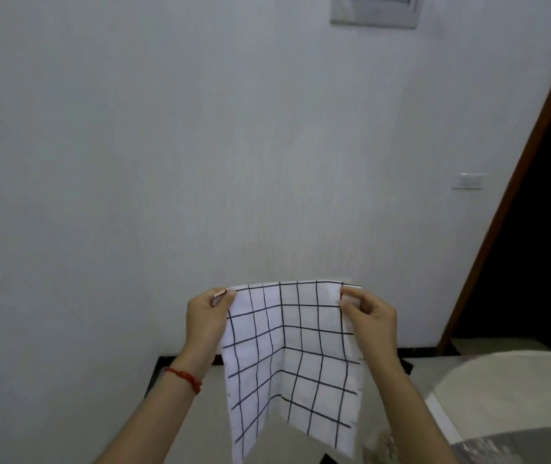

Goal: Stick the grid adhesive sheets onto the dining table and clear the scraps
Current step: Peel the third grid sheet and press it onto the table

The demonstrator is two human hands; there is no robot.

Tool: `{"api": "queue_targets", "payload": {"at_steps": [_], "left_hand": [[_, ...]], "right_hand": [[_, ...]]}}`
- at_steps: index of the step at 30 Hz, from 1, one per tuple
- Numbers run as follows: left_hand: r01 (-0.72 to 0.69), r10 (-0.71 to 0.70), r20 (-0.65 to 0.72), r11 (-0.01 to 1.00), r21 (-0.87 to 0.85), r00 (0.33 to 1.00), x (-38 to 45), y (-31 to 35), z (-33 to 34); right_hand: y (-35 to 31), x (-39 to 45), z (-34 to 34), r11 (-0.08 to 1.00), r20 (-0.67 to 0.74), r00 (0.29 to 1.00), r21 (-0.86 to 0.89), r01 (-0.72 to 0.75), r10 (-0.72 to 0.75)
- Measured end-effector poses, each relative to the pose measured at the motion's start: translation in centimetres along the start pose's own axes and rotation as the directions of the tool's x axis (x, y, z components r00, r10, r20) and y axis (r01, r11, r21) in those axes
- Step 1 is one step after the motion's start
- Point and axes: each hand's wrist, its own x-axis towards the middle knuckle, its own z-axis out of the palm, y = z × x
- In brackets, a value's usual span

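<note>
Your left hand is raised in front of you, with a red string bracelet on its wrist, and its thumb and fingers pinch the upper left corner of the grid sheet. A thin pale strip pokes out between those fingers at the corner; you cannot tell whether it is a peeled edge or backing.

The grid sheet itself hangs in the air between your two hands, at about 6 o'clock in the view, held up against the plain white wall. It is white with hand-drawn black lines, and a vertical crease runs down its middle, so the two halves angle toward you like an open book. Its lower edge hangs free, touching nothing.

Your right hand grasps the upper right corner of the sheet, fingers curled over the top edge.

At 4 o'clock, well apart from the sheet, the curved pale edge of a tabletop shows. At 3 o'clock is a brown door frame with a dark opening behind it, and a wall switch sits near it.
</note>
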Motion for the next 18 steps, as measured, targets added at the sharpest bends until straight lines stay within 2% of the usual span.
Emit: {"api": "queue_targets", "payload": {"at_steps": [6, 10, 12, 14, 16, 18], "left_hand": [[-0.019, 0.027, -0.098, 0.996, 0.086, 0.995, 5.9, -0.3, -2.7], [-0.064, 0.112, -0.117, 0.932, 0.356, 0.987, 7.8, 0.5, -2.0], [-0.196, 0.236, -0.041, 0.881, 0.430, 0.971, 7.2, 1.6, -0.4], [-0.348, 0.321, 0.135, 0.848, 0.400, 0.937, 5.7, 2.6, 2.0], [-0.381, 0.281, 0.318, 0.868, 0.318, 0.906, 3.7, 3.3, 4.3], [-0.332, 0.215, 0.408, 0.912, 0.242, 0.887, 2.3, 3.4, 6.0]], "right_hand": [[0.1, 3.7, -0.9, 0.982, -0.068, 0.981, 0.055, -0.180, 0.183], [-0.9, 5.1, 0.3, 0.983, -0.042, 0.983, 0.028, -0.180, 0.181], [-1.4, 5.8, 1.8, 0.988, -0.016, 0.989, 0.028, -0.150, 0.150], [-2.1, 6.3, 3.6, 0.990, 0.017, 0.991, 0.038, -0.136, 0.135], [-2.8, 6.5, 5.4, 0.991, 0.054, 0.990, 0.022, -0.134, 0.132], [-3.1, 6.6, 6.8, 0.993, 0.081, 0.989, -0.002, -0.122, 0.122]]}}
